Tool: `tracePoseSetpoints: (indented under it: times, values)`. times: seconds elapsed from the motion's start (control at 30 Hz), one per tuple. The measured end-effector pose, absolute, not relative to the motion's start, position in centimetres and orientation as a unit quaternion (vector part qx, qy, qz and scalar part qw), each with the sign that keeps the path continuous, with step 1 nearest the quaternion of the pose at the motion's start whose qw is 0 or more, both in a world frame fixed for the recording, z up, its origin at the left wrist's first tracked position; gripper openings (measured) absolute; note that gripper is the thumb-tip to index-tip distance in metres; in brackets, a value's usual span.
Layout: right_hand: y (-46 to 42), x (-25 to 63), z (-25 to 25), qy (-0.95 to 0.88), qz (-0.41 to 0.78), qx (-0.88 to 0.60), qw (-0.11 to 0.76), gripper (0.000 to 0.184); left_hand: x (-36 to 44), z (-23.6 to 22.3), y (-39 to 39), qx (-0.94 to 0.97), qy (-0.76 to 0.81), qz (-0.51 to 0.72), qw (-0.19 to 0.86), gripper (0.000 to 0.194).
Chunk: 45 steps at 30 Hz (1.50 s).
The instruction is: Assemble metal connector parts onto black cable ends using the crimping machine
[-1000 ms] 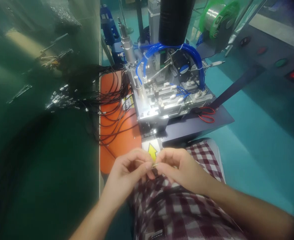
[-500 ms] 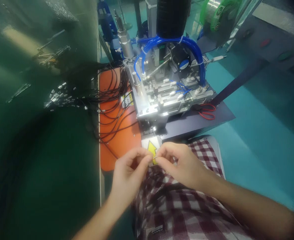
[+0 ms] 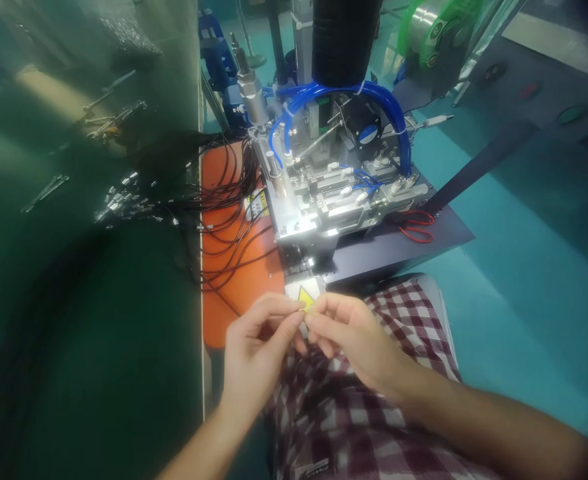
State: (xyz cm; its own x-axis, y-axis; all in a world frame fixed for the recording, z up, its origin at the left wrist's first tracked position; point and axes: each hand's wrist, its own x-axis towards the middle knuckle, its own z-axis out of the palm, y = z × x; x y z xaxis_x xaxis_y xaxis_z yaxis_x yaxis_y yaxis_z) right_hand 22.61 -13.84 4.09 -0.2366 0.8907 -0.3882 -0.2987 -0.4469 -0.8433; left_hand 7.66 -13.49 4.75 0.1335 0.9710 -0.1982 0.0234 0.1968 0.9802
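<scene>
My left hand [image 3: 261, 343] and my right hand [image 3: 347, 327] meet fingertip to fingertip above my lap. Both are closed in a pinch. Between the fingertips something thin and tiny shows, too small to name. Just behind the fingers lies a white plate with a yellow arrow sticker [image 3: 305, 295], partly covered by my hands. Beyond it stands a metal machine [image 3: 324, 200] with blue air hoses [image 3: 399, 123]. To its left, black cables [image 3: 224, 227] with metal ends spread over an orange board [image 3: 224, 320].
A green table surface [image 3: 124, 360] fills the left side, with a pile of metal cable ends [image 3: 124, 197] on it. Red-handled scissors [image 3: 418, 227] lie on the machine's dark base [image 3: 449, 233]. A green spool [image 3: 427, 30] of wire hangs at the back right.
The right hand's fingers have moved slightly left and down, closer against the left fingertips. The arrow sticker is now more covered. The whole view has shifted a little.
</scene>
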Motion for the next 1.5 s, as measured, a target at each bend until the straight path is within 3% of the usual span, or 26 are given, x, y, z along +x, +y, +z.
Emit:
tracePoseSetpoints:
  times: [0.17,0.37,0.67,0.87,1.23,1.5]
  values:
    - [-13.6,23.6,4.3,-0.419,0.644,-0.505,0.393,0.013,7.5,5.1,-12.9,0.476,0.52,0.345,0.62,0.01]
    - [-13.4,24.1,4.0,-0.469,0.557,-0.543,0.417,0.002,8.1,5.0,-13.3,0.461,0.561,0.35,0.592,0.012]
    - [-13.0,24.0,4.2,-0.387,0.645,-0.517,0.408,0.004,8.2,4.7,-13.6,0.505,0.572,0.35,0.544,0.014]
    - [-13.1,23.8,3.2,-0.296,0.738,-0.454,0.402,0.007,7.9,4.6,-13.7,0.482,0.558,0.354,0.576,0.014]
    - [-13.2,23.8,3.9,-0.34,0.706,-0.494,0.378,0.008,7.6,4.0,-13.3,0.465,0.531,0.351,0.616,0.014]
    - [-13.3,23.4,4.1,-0.318,0.736,-0.478,0.359,0.013,7.3,4.2,-12.6,0.378,0.506,0.323,0.705,0.021]
